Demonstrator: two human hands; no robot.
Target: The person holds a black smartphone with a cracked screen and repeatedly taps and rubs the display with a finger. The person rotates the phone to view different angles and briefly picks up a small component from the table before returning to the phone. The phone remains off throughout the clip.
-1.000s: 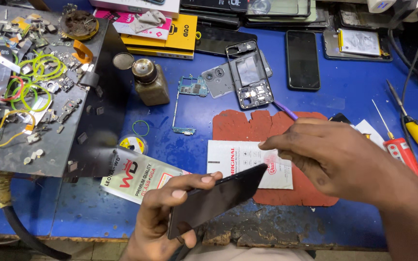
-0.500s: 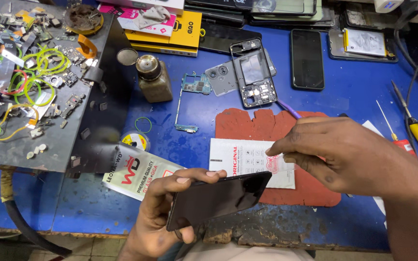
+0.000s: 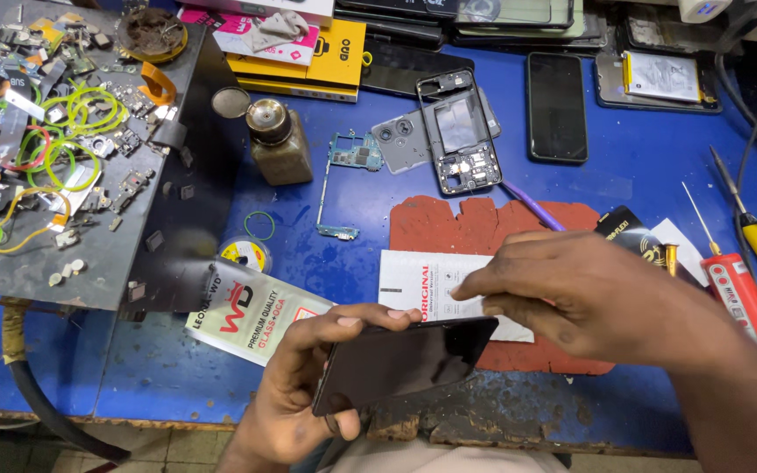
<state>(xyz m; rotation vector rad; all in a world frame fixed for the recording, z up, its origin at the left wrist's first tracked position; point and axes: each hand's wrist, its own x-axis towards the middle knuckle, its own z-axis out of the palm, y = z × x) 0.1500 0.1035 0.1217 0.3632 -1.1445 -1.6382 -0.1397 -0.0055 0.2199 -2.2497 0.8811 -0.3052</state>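
**Dark phone held over the edge of a crowded blue surface**

The left hand (image 3: 308, 394) has its grip clamped on a dark phone (image 3: 405, 361), thumb under the lower edge, fingers curled over the top, the glass tilted up toward the camera. The phone hangs above the near, worn edge of the blue surface (image 3: 641, 166), clear of it. The right hand (image 3: 571, 293) comes in from the side, fingertips pinched together just at the phone's upper right corner; whether they hold anything tiny, the view can't tell. Beneath lie a white printed packet (image 3: 435, 285) and a red-brown mat (image 3: 484, 228). Further back sit an opened phone frame (image 3: 459, 131) and a small brown bottle (image 3: 278, 144).

The risk, by the look of it: that phone is held by its edges beyond the surface's rim, so a slip of the thumb could drop it toward the floor. A hard press at the corner could also twist it loose.
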